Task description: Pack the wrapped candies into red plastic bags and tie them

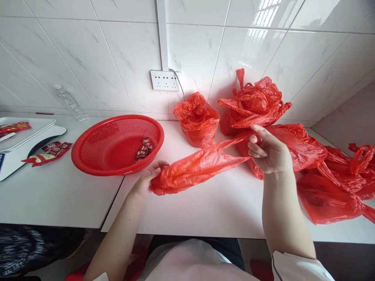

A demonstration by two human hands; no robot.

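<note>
A red plastic bag point(190, 171) is stretched sideways between my hands, above the white table. My left hand point(148, 175) is closed around its bottom end, just beside the rim of a red plastic basket point(88, 166). On the right, my right hand point(271, 150) grips the handle end of the bag, fingers curled and the index finger stretched out. What the bag contains, if anything, cannot be made out. Several small dark red wrapped packets point(143, 149) lie inside the basket at its right side.
An opened red bag point(199, 127) stands by the wall under a socket panel point(165, 80). Several filled red bags point(301, 146) crowd the right side. At left are a clear bottle point(72, 102), a white tray point(38, 127), a scale-like board point(14, 168) and snack packets point(49, 153).
</note>
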